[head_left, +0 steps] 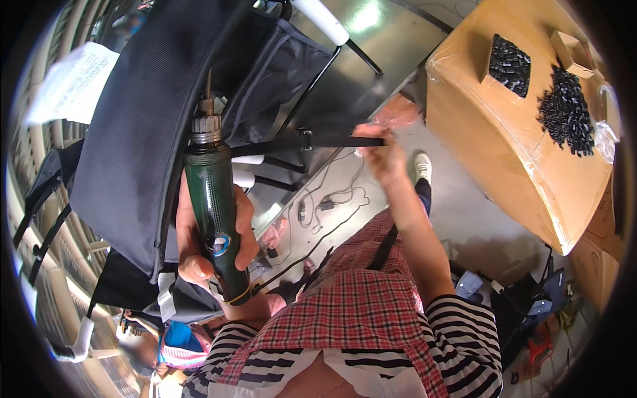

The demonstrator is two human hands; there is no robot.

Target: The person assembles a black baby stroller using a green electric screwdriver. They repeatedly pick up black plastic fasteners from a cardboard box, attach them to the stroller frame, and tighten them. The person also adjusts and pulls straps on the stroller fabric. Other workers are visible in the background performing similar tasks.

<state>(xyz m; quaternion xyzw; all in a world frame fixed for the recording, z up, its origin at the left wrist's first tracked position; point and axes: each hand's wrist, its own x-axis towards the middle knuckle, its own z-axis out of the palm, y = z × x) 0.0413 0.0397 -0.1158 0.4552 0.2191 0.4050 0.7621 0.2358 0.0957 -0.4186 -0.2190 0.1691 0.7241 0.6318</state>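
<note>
My left hand (245, 222) is wrapped round the dark green body of an electric screwdriver (211, 186). Its thin bit points away from me, close against the edge of a large black fabric panel (146, 119). A black strap (338, 142) runs from that fabric out to the right, pulled nearly straight. Its far end is pinched in the fingers of my right hand (383, 156), which is slightly blurred. Partway along the strap sits a small black buckle (306, 140). Black tubes (308, 89) with white sleeves (325, 23) lie around the fabric.
To the right stands a cardboard box (491, 132) with a pile of small black parts (567, 113) and an open carton (509, 65) of them on top. A shiny metal surface (391, 40) lies beyond. Cables (325, 202) trail over the floor. Another person (146, 351) is at lower left.
</note>
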